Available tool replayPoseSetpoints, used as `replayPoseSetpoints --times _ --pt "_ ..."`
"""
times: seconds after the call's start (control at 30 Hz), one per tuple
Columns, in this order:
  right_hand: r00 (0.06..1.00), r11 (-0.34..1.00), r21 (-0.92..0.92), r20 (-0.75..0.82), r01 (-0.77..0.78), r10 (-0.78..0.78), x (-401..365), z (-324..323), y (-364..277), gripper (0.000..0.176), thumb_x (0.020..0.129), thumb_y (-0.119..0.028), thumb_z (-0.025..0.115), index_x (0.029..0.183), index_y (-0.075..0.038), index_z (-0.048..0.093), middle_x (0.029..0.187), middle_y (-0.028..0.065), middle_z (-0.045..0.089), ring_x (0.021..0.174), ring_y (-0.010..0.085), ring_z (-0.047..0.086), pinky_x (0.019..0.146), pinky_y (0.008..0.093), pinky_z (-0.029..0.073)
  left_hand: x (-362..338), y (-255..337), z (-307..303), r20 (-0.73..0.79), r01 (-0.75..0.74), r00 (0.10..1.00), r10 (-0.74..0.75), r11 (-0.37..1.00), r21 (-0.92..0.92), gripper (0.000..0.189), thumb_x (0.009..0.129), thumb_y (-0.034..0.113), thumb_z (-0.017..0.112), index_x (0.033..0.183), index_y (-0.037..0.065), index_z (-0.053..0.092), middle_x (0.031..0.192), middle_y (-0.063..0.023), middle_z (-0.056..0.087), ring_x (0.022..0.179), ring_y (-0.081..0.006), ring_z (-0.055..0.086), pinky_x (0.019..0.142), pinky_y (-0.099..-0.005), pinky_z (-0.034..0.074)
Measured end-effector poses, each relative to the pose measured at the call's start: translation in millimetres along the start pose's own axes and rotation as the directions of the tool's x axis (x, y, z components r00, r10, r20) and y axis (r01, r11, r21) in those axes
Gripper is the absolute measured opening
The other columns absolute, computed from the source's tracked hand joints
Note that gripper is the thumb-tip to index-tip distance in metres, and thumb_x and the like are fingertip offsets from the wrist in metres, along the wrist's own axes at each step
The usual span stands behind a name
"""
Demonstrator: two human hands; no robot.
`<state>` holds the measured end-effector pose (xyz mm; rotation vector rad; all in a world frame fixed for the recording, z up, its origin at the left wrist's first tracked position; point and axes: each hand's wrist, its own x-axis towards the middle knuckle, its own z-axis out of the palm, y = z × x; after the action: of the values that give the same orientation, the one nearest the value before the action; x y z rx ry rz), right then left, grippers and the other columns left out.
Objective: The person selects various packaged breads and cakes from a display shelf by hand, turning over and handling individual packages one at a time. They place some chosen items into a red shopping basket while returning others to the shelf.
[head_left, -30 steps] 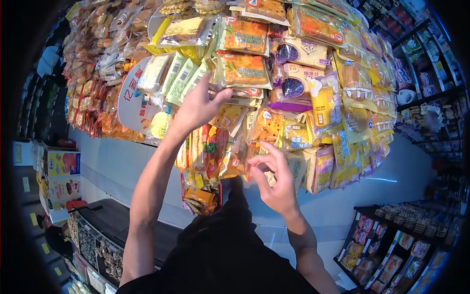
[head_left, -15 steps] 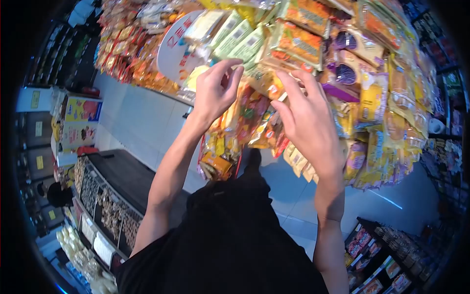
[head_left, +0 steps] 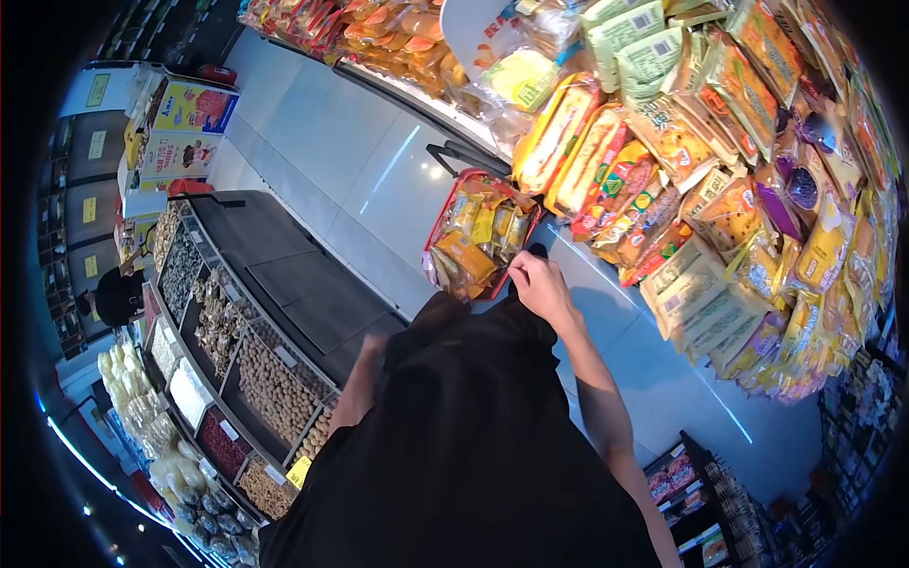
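My right hand (head_left: pixel 542 287) is in front of my body, near the right side of a red shopping basket (head_left: pixel 499 285). Its fingers are curled in, and I see nothing in them. Several yellow packaged snacks (head_left: pixel 467 254) fill the basket, which is down by my feet. On the other side, my left hand (head_left: pixel 373 348) hangs low beside my black shirt. It is smeared by motion and partly hidden, so its fingers do not show. Bread in clear wrappers (head_left: pixel 565 133) lies on the display beyond the basket.
A large display of packaged snacks (head_left: pixel 734 204) curves along the right. At left stands a dark sloped counter with bins of nuts (head_left: pixel 275 379) and other dry goods. Grey tiled floor (head_left: pixel 350 142) runs between them. Another person (head_left: pixel 115 295) is at far left.
Both hands have dropped from above the snack display to beside my body. The right fingers have curled in. The view has swung left, showing more of the basket and the dry-goods counter.
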<state>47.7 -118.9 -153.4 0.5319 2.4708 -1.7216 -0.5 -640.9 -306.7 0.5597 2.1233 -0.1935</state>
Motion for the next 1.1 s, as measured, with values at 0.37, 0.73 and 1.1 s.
replayPoseSetpoints --times 0.37,0.73,1.1 --pt "0.798 0.745 -0.574 0.244 -0.34 0.551 38 121 115 0.04 0.091 -0.023 0.067 0.123 -0.005 0.053 0.112 0.0302 0.064 0.11 0.0457 0.062 0.09 0.0525 0.052 -32 -86 70 -0.278 -0.237 0.961 0.015 0.567 -0.789 0.025 0.095 0.02 0.061 0.11 0.001 0.067 0.091 -0.0095 0.07 0.076 -0.0171 0.066 0.064 -0.0341 0.053" --pt "0.737 0.432 -0.773 -0.066 -0.464 0.672 105 319 190 0.107 0.073 -0.034 0.085 0.153 -0.007 0.02 0.15 0.0249 0.032 0.141 0.0393 0.031 0.107 0.0539 0.033 -89 -84 -29 0.092 0.126 0.861 -0.499 0.035 -0.991 0.031 0.102 0.021 0.057 0.127 0.001 0.057 0.096 -0.0041 0.066 0.08 -0.0108 0.063 0.07 -0.025 0.051" --pt "0.584 0.58 0.177 0.48 -0.795 0.654 75 222 170 0.072 0.08 -0.028 0.079 0.14 -0.011 0.044 0.132 0.0109 0.058 0.121 0.0307 0.059 0.094 0.0538 0.052 -71 -119 -11 -0.122 0.083 0.872 -0.474 0.389 -0.917 0.026 0.097 0.015 0.062 0.117 0.0 0.064 0.087 -0.0074 0.07 0.076 -0.0132 0.065 0.072 -0.0286 0.054"
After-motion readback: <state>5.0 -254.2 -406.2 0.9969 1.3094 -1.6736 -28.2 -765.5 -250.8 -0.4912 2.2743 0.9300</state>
